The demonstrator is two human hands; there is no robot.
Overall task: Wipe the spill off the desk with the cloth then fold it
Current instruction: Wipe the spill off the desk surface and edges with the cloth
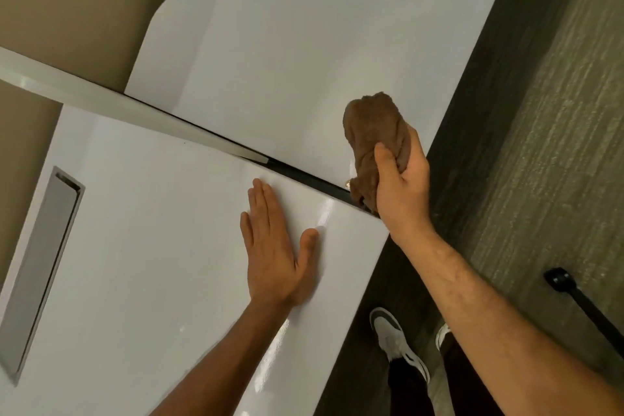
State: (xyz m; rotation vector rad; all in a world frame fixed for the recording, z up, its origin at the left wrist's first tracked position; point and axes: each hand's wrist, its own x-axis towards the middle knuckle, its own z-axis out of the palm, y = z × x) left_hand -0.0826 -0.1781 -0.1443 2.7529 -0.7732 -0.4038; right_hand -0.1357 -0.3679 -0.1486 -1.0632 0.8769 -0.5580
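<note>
Right hand around brown cloth

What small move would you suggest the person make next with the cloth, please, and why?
Probably lower the cloth onto the desk by the small yellowish spot at the dark gap. The right hand holds the cloth bunched up near that spot, while the left hand rests flat on the desk.

My left hand lies flat on the near desk, right of the slot set into it. A gap splits this desk from the far desk. My right hand holds the cloth over that gap at the desks' right edge. My shoes stand on the floor further right.
</note>
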